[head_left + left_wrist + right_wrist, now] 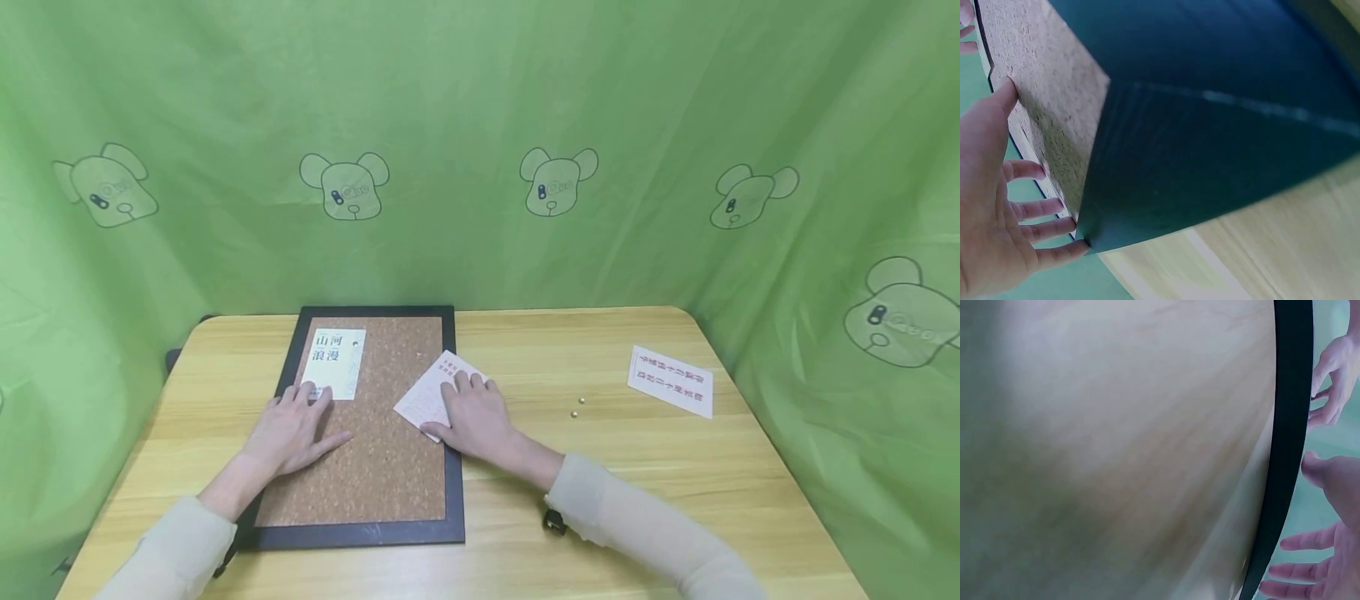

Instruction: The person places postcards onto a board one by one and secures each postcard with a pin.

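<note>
One white card [341,364] lies on the corkboard's [382,483] upper left in the head view; the left hand [288,432], fingers spread, touches its lower edge. The right hand [476,417] rests fairly straight-fingered on a tilted card [422,402] across the right frame [454,492]; light, flat pressure should square it. Left wrist view: fingers apart, gripping nothing. Right wrist view: fingers extended, card unseen.

At the near side, a blurred pale surface [1141,431] with streaks like wood grain takes most of the view. A dark strip [1290,425] borders it on the far side. Beyond is the right hand [1344,550], its thumb close to the strip, fingers rather straight and spread. Further left appears the left hand [1342,365], before a green background [1336,441].
</note>
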`<control>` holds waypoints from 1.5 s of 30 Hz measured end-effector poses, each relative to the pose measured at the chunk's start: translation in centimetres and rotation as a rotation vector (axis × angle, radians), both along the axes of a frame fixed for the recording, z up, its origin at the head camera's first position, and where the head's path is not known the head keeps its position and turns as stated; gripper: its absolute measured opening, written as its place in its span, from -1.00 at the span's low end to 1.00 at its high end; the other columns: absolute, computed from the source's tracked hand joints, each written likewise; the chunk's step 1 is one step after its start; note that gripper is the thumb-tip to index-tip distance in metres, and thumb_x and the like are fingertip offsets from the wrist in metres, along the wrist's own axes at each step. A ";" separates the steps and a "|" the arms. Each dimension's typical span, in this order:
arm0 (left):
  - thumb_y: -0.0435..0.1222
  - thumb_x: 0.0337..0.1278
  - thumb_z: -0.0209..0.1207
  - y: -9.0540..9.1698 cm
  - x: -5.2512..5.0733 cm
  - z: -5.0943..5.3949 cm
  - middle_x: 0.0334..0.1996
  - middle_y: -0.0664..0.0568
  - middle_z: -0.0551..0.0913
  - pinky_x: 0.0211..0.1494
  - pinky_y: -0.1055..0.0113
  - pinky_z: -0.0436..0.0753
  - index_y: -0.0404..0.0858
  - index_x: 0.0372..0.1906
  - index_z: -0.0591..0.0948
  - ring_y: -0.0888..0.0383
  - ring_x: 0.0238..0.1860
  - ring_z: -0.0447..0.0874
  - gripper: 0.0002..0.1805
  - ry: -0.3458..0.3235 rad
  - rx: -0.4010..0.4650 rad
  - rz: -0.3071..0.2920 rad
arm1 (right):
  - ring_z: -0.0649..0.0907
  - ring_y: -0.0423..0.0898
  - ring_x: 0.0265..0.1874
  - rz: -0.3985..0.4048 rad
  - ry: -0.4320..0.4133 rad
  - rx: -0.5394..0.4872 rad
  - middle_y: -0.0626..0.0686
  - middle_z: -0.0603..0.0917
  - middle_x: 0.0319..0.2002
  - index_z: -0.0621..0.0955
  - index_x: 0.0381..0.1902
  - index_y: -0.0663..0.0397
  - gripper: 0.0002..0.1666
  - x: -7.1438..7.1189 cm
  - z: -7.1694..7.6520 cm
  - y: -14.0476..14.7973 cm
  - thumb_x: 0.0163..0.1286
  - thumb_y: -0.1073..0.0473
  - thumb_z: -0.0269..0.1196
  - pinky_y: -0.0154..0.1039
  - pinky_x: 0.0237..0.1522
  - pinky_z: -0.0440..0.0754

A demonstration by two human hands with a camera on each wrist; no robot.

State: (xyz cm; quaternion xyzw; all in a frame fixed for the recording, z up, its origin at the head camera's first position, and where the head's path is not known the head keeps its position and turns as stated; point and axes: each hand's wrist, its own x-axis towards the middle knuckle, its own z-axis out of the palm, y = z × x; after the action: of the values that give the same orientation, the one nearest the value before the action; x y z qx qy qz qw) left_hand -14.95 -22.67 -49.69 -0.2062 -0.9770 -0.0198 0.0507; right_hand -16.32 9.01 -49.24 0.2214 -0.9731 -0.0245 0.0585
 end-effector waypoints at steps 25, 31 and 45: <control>0.30 0.24 0.30 0.1 0.2 0.3 0.01 -0.35 0.63 -0.07 -0.15 0.75 -0.33 0.26 0.60 -0.26 -0.03 0.66 -0.17 0.019 -0.007 -0.015 | 0.63 0.07 -0.05 0.012 -0.021 -0.026 0.15 0.68 0.07 0.66 0.16 0.06 -0.16 -1.6 -0.5 -0.6 0.36 -0.53 0.25 -0.03 0.03 0.62; 0.30 0.24 0.29 0.1 0.2 0.3 0.02 -0.35 0.64 -0.05 -0.15 0.75 -0.33 0.27 0.60 -0.26 -0.01 0.66 -0.16 0.011 -0.001 -0.014 | 0.63 0.10 0.07 0.027 -0.045 -0.023 0.17 0.66 0.19 0.63 0.27 0.05 -0.14 -2.4 -0.4 -0.8 0.39 -0.51 0.23 0.03 0.16 0.62; 0.30 0.25 0.28 0.1 0.2 0.2 0.06 -0.37 0.63 -0.02 -0.17 0.75 -0.33 0.31 0.59 -0.28 0.03 0.65 -0.15 0.007 -0.001 -0.014 | 0.60 0.16 0.24 0.069 -0.101 -0.037 0.20 0.61 0.31 0.60 0.32 0.03 -0.19 -3.9 -0.3 -0.9 0.42 -0.44 0.24 0.13 0.38 0.53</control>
State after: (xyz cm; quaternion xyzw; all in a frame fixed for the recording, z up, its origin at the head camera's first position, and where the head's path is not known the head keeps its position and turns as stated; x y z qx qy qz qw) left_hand -14.74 -22.56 -49.48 -0.2130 -0.9754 -0.0187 0.0537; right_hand -20.26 8.07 -49.50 0.2546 -0.9669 0.0069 0.0143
